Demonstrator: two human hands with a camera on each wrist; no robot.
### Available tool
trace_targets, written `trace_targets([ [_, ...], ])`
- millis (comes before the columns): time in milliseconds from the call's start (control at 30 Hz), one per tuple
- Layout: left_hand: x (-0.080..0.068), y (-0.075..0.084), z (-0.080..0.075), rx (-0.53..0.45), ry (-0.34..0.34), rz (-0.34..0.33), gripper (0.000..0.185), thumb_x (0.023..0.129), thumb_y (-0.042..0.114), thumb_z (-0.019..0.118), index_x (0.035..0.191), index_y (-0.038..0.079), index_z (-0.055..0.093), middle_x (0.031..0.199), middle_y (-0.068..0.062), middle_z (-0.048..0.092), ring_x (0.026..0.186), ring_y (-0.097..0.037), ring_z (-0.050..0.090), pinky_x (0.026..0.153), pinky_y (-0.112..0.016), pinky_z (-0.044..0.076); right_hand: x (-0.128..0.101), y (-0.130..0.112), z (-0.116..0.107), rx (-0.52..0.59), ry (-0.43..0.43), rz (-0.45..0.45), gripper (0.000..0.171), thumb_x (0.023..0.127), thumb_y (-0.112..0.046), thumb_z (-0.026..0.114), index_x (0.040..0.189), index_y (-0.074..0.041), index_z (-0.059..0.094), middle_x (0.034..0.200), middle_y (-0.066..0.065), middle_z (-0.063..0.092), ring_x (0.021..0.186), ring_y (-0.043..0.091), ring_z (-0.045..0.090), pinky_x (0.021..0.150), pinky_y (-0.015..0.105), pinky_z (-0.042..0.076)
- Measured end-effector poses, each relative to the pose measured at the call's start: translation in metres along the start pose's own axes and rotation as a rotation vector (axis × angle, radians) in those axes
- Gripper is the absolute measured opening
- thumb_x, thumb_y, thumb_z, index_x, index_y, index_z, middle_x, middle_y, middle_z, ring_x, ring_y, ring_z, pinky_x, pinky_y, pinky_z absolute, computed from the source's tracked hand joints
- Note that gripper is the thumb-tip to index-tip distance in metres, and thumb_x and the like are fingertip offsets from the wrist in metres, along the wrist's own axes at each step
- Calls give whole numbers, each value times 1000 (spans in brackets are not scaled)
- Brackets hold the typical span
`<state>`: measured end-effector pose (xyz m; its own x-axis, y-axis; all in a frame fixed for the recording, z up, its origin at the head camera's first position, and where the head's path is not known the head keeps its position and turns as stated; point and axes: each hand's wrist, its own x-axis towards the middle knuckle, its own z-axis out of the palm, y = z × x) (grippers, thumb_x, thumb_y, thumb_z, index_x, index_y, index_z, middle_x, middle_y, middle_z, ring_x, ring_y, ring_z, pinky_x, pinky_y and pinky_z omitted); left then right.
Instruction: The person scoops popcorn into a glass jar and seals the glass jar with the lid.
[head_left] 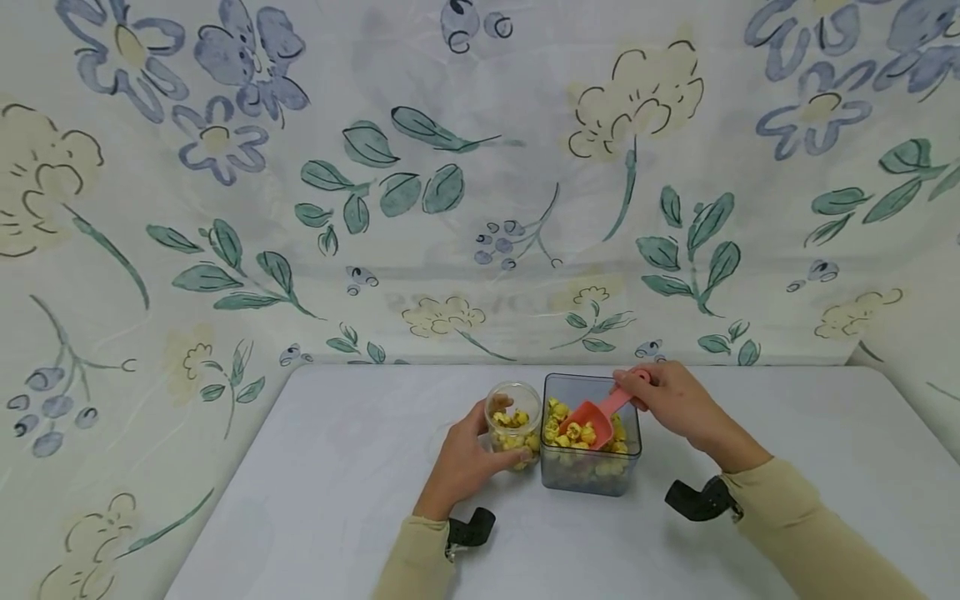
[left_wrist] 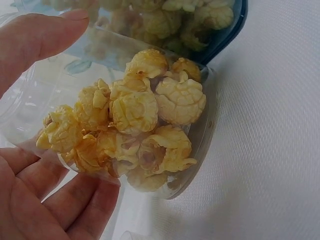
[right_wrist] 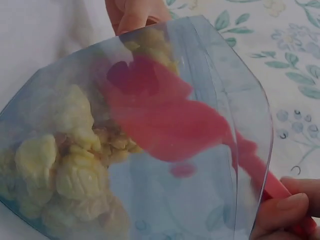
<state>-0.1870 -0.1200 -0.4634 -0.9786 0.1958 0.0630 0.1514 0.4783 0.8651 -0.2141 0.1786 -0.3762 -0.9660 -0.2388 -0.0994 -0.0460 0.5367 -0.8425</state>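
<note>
A small clear round jar (head_left: 513,423) is gripped by the left hand (head_left: 465,462), fingers curled round its side and thumb near the rim; it stands on the white table (head_left: 337,492), just beside the left wall of a square tinted container (head_left: 591,471). In the left wrist view the jar (left_wrist: 150,130) is seen partly filled with yellow caramel popcorn (left_wrist: 135,110), fingers (left_wrist: 50,200) wrapped under and behind it. From the head view the fill is judged to be roughly half, with room left below the rim.

A pink plastic scoop (head_left: 592,417) is pinched at its handle by the right hand (head_left: 671,400), fingers closed on it. The scoop bowl is down inside the container and appears loaded with popcorn (head_left: 577,433). Through the tinted wall in the right wrist view, the scoop (right_wrist: 165,120) is seen lying over the popcorn (right_wrist: 65,165), blurred.

Progress is judged as midway: some popcorn is already in the jar, a scoopful is being taken, much popcorn is left in the container. No lid is visible for either vessel. A flowered cloth (head_left: 375,167) hangs behind the table.
</note>
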Motion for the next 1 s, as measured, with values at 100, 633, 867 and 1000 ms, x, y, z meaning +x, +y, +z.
trace_targets([
  [100, 0, 0, 0, 4, 0, -5, 81, 79, 33, 87, 146, 9, 48, 129, -8, 66, 124, -33, 58, 102, -54, 47, 1, 1, 0, 28, -5, 9, 37, 104, -32, 56, 98, 0, 72, 72, 3, 45, 69, 20, 39, 54, 30, 25],
  [633, 1, -1, 0, -3, 3, 10, 82, 79, 35, 87, 147, 11, 48, 127, -6, 66, 124, -33, 58, 102, -55, 47, -13, -11, 21, -106, 239, -63, 35, 105, -30, 55, 92, -2, 71, 58, -1, 39, 53, 19, 39, 47, 27, 25],
  [867, 1, -3, 0, 9, 3, -1, 83, 79, 37, 87, 147, 11, 47, 130, -8, 65, 125, -35, 57, 103, -55, 46, -16, -10, 26, -40, 174, -72, 36, 105, -28, 56, 80, -3, 65, 57, -2, 40, 50, 16, 34, 45, 27, 24],
  [1000, 1, -4, 1, 10, 6, -1, 83, 79, 37, 87, 147, 11, 47, 130, -8, 65, 124, -35, 58, 102, -55, 46, -15, -7, 23, 39, 134, 16, 37, 105, -32, 55, 87, -2, 67, 63, 0, 45, 54, 18, 32, 45, 28, 23],
])
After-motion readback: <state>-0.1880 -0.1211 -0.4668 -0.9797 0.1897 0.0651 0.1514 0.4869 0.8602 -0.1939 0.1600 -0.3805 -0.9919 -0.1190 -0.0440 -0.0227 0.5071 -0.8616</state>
